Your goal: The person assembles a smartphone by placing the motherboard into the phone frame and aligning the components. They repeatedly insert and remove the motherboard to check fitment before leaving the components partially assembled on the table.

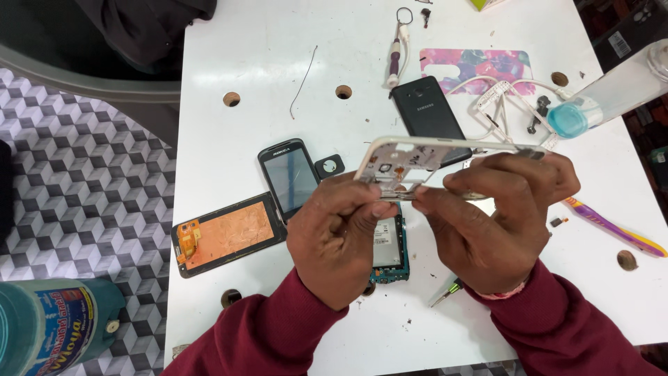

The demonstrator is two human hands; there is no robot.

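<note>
My left hand [337,240] and my right hand [497,219] together hold a white phone middle frame [417,157] above the white table [236,56], tilted edge-on. The left thumb and fingers pinch its lower left edge; the right fingers wrap its right side and bottom edge. Under my hands lies a green circuit board [388,251], partly hidden. Left of my left hand lies a detached screen panel [226,233] with a copper-coloured back, and beside it a small dark phone [290,175].
A black phone back [426,115], a patterned phone cover [480,64], white cable [487,87], a clear bottle with blue cap [602,101], a purple and yellow toothbrush [612,228], a small screwdriver [445,292], a thin wire [304,80] and a teal bottle [59,324] off the table at lower left.
</note>
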